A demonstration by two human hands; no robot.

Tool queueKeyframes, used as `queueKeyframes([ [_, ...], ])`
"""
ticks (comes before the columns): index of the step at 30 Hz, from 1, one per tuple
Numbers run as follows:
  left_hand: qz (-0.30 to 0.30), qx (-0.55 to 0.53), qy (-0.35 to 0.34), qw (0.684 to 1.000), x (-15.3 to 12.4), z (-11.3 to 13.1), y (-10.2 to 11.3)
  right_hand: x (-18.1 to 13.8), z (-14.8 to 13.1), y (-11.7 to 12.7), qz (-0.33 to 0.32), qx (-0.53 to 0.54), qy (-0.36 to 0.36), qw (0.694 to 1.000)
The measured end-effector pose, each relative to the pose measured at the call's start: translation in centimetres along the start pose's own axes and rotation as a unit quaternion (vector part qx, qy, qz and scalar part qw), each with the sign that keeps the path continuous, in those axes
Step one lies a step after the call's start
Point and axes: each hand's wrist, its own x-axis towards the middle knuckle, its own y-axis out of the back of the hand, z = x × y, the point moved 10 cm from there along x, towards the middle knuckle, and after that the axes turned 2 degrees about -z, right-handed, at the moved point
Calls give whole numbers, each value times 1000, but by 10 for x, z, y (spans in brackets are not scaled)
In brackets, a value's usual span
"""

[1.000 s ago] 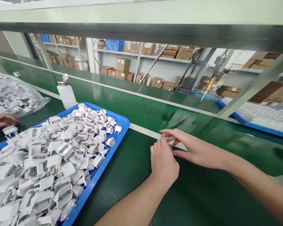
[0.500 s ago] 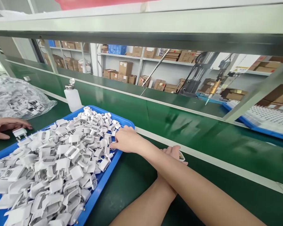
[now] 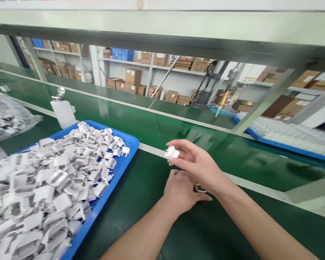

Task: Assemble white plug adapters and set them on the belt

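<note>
The right hand (image 3: 199,164), at the centre of the frame, pinches a small white plug piece (image 3: 172,152) between thumb and fingertips, holding it up off the green table (image 3: 222,220) with the other fingers loosely curled. Held at the tips like that, the piece stays exposed on most sides, which suits turning or looking it over.

Just below, the left hand (image 3: 180,191) rests knuckles-up on the table, fingers closed down over a small object (image 3: 199,187) whose edge peeks out at the right of the hand; what it is cannot be told. The palm-down hold seems to keep that object steady against the table, directly under the lifted piece, so the two hands work close together.

To the left of the hands, filling the lower left of the frame, a blue tray (image 3: 124,159) is heaped with many similar white plug pieces (image 3: 56,180), set within easy reach of either hand. Behind the tray, at upper left, stands a white dispenser bottle (image 3: 62,110) with a metal top, and at the far left edge lies a clear bag (image 3: 8,117) of more pieces. At the right, beyond the pale stripe of the table, another blue tray (image 3: 284,144) carries white parts in ordered rows. Shelves of cardboard boxes (image 3: 132,77) line the background.
</note>
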Motion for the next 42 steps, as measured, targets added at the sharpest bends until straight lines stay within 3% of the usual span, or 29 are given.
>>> queueKeyframes([
  [5, -30, 20, -37, 999, -11, 10, -9, -87, 51, 103, 186, 56, -46, 980],
  [8, -41, 17, 2, 999, -17, 8, -11, -112, 89, 124, 240, 110, -73, 962],
  [10, -33, 19, 20, 999, -18, 8, -9, -112, 100, 118, 226, 132, -74, 962],
  [14, -18, 16, 26, 999, -17, 5, -6, -106, 90, 98, 188, 113, -47, 974],
  [17, -26, -13, 39, 999, -17, -2, -10, -108, 88, 89, 167, 68, -69, 981],
  [26, -24, -29, 58, 998, -18, -5, -9, -110, 93, 84, 144, 21, -81, 986],
  [36, -18, -36, 46, 998, -17, -6, -9, -109, 70, 84, 114, -214, -41, 969],
  [42, -22, -29, 47, 998, -17, -7, -10, -108, 60, 79, 92, -270, -28, 958],
])
